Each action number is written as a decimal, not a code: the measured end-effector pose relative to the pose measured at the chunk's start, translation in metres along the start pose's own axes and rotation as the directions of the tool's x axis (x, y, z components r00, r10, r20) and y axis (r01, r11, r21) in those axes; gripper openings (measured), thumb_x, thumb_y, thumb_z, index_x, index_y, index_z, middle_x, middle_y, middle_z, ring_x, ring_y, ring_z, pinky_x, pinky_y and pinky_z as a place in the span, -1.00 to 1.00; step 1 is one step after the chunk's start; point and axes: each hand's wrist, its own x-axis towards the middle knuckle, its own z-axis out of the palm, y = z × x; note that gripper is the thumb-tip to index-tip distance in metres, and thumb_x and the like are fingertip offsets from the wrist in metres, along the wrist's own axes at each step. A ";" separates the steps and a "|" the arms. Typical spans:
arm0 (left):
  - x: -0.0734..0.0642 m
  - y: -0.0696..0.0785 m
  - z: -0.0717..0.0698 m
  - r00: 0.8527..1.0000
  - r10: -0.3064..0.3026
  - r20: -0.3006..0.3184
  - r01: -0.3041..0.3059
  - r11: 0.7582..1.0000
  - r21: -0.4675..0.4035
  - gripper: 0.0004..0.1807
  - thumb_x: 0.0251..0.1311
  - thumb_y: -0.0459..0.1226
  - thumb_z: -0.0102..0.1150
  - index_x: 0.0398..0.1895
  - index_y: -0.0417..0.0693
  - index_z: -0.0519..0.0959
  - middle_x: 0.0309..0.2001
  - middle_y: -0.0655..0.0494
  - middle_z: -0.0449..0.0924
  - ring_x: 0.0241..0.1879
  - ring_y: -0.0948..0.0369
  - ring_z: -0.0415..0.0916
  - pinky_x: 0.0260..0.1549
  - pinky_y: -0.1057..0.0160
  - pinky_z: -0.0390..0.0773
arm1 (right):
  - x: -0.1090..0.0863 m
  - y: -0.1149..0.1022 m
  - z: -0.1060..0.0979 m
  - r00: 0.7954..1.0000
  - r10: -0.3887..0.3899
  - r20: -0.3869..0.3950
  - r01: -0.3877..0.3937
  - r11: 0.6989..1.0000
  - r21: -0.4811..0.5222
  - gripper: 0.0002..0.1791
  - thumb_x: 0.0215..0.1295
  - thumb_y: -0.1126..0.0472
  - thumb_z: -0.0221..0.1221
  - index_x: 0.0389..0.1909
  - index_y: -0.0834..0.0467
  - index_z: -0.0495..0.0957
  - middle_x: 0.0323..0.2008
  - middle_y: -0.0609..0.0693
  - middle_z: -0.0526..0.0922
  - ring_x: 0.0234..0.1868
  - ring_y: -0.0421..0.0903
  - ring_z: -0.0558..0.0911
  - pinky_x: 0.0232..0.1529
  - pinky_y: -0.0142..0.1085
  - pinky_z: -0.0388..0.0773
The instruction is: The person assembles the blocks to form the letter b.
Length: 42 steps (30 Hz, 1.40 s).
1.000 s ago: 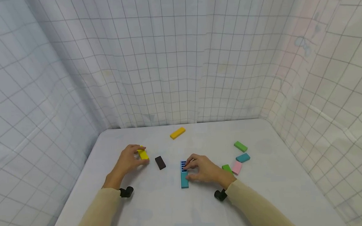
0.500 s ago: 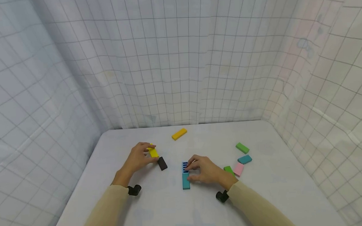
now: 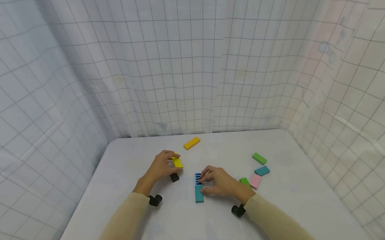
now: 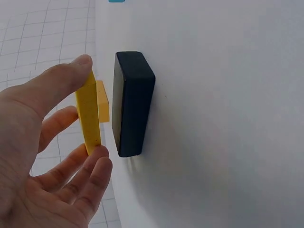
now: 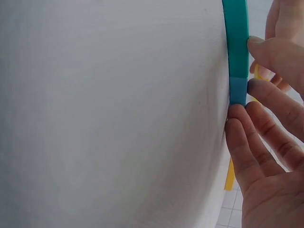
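My left hand (image 3: 160,166) pinches a bright yellow block (image 4: 89,114) between thumb and fingers, above the table. Just in front of it, a black block (image 4: 135,102) rests on the table; in the head view the hand partly hides it. My right hand (image 3: 221,182) touches two blocks laid end to end in a straight line. The nearer one is a teal block (image 3: 199,194), with the thumb on it. Beyond it a light blue block with dark stripes (image 3: 197,175) lies under the fingertips, which cover part of it.
At the back of the white table lies an orange-yellow block (image 3: 191,143). To the right are a green block (image 3: 259,158), a blue-teal block (image 3: 262,171), a pink block (image 3: 255,181) and another green block (image 3: 245,182), partly behind the right wrist. Grid-patterned curtains (image 3: 190,80) enclose the table.
My left hand has moved rightward with the yellow block, from left of the black block to over it. My right hand stays at the teal and blue blocks.
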 end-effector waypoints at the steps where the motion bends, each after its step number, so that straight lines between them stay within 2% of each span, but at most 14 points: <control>1: 0.001 0.003 0.002 1.000 0.004 0.004 -0.004 1.000 0.000 -0.34 0.33 -0.09 0.76 0.45 -0.04 0.77 0.55 -0.27 0.58 0.39 -0.22 0.70 0.43 -0.26 0.78 | 0.000 0.000 0.000 1.000 -0.004 -0.002 0.004 1.000 0.002 -0.59 0.52 -0.04 0.59 0.28 -0.02 0.90 0.26 -0.17 0.70 0.25 -0.18 0.73 0.40 -0.18 0.78; 6: 0.008 0.015 0.009 0.999 0.036 0.023 -0.036 0.999 0.004 -0.35 0.31 -0.10 0.77 0.43 -0.05 0.78 0.52 -0.25 0.60 0.36 -0.19 0.70 0.43 -0.26 0.78 | -0.001 0.001 -0.001 1.000 -0.020 -0.010 0.020 1.000 0.003 -0.60 0.51 -0.04 0.60 0.27 -0.02 0.91 0.25 -0.18 0.70 0.25 -0.20 0.73 0.39 -0.22 0.78; 16: 0.022 0.028 0.023 0.996 0.066 0.060 -0.065 0.998 -0.004 -0.37 0.28 -0.10 0.80 0.37 -0.06 0.80 0.44 -0.22 0.65 0.19 -0.05 0.74 0.30 -0.10 0.86 | 0.001 0.000 -0.002 0.999 -0.033 0.001 0.033 0.999 -0.009 -0.60 0.50 -0.02 0.60 0.26 -0.01 0.91 0.24 -0.16 0.72 0.21 -0.20 0.75 0.35 -0.24 0.80; 24: 0.036 0.030 0.033 0.996 0.056 0.072 -0.055 0.998 -0.017 -0.37 0.26 -0.10 0.82 0.36 -0.04 0.82 0.36 -0.16 0.71 0.12 0.04 0.70 0.20 -0.01 0.85 | 0.003 0.002 -0.002 0.998 -0.065 -0.008 0.065 0.998 -0.022 -0.61 0.50 -0.01 0.60 0.25 0.01 0.91 0.23 -0.13 0.73 0.21 -0.18 0.77 0.35 -0.24 0.82; 31: 0.040 0.031 0.036 0.993 0.049 0.109 -0.044 0.998 -0.049 -0.40 0.28 -0.09 0.80 0.35 -0.01 0.83 0.23 -0.10 0.71 0.10 0.07 0.69 0.23 0.00 0.83 | 0.004 0.001 -0.001 0.996 -0.090 -0.016 0.090 0.995 -0.030 -0.60 0.50 0.01 0.60 0.25 0.04 0.91 0.22 -0.11 0.74 0.21 -0.17 0.77 0.35 -0.21 0.82; 33: 0.042 0.030 0.037 0.991 0.059 0.118 -0.052 0.997 -0.057 -0.42 0.30 -0.11 0.79 0.34 -0.02 0.83 0.27 -0.12 0.71 0.11 0.08 0.70 0.24 0.02 0.84 | 0.003 0.000 -0.002 0.996 -0.083 -0.010 0.083 0.996 -0.023 -0.60 0.51 0.01 0.60 0.26 0.04 0.91 0.22 -0.11 0.74 0.22 -0.17 0.77 0.36 -0.21 0.81; 34: 0.044 0.024 0.040 0.988 0.094 0.119 -0.086 0.994 -0.070 -0.42 0.31 -0.06 0.79 0.34 0.00 0.83 0.31 -0.11 0.71 0.11 0.11 0.70 0.23 0.08 0.84 | 0.003 0.000 -0.002 0.997 -0.075 -0.006 0.074 0.997 -0.026 -0.61 0.51 0.00 0.60 0.25 0.03 0.91 0.22 -0.12 0.73 0.22 -0.18 0.76 0.35 -0.22 0.81; 37: 0.045 0.024 0.041 0.983 0.107 0.146 -0.094 0.991 -0.092 -0.47 0.39 -0.08 0.73 0.35 0.00 0.83 0.48 -0.14 0.67 0.19 0.09 0.74 0.30 0.09 0.85 | 0.001 0.000 -0.003 0.998 -0.061 -0.007 0.061 0.997 -0.042 -0.61 0.50 0.00 0.61 0.24 0.03 0.91 0.21 -0.13 0.73 0.21 -0.19 0.75 0.33 -0.23 0.80; 40: 0.044 0.025 0.040 0.982 0.099 0.160 -0.083 0.991 -0.103 -0.54 0.46 -0.10 0.66 0.35 0.03 0.84 0.58 -0.10 0.62 0.27 0.06 0.75 0.36 0.05 0.83 | 0.000 0.001 -0.002 0.998 -0.060 -0.012 0.059 0.997 -0.044 -0.61 0.49 0.01 0.61 0.24 0.01 0.91 0.21 -0.14 0.74 0.22 -0.20 0.75 0.34 -0.22 0.80; 41: 0.042 0.031 0.037 0.984 0.065 0.167 -0.050 0.994 -0.094 -0.57 0.48 -0.18 0.63 0.35 0.00 0.84 0.59 -0.12 0.61 0.29 0.02 0.75 0.39 -0.01 0.83 | 0.000 0.001 -0.002 0.998 -0.062 -0.013 0.062 0.997 -0.039 -0.61 0.50 0.01 0.61 0.25 0.01 0.91 0.22 -0.14 0.74 0.23 -0.20 0.75 0.36 -0.21 0.80; 42: 0.041 0.031 0.037 0.984 0.061 0.165 -0.046 0.994 -0.095 -0.59 0.49 -0.19 0.62 0.34 0.01 0.84 0.59 -0.11 0.61 0.30 0.02 0.75 0.40 -0.03 0.82 | 0.000 0.001 -0.001 0.998 -0.062 -0.013 0.062 0.997 -0.037 -0.62 0.50 0.01 0.60 0.25 0.00 0.91 0.22 -0.14 0.74 0.24 -0.20 0.75 0.37 -0.20 0.79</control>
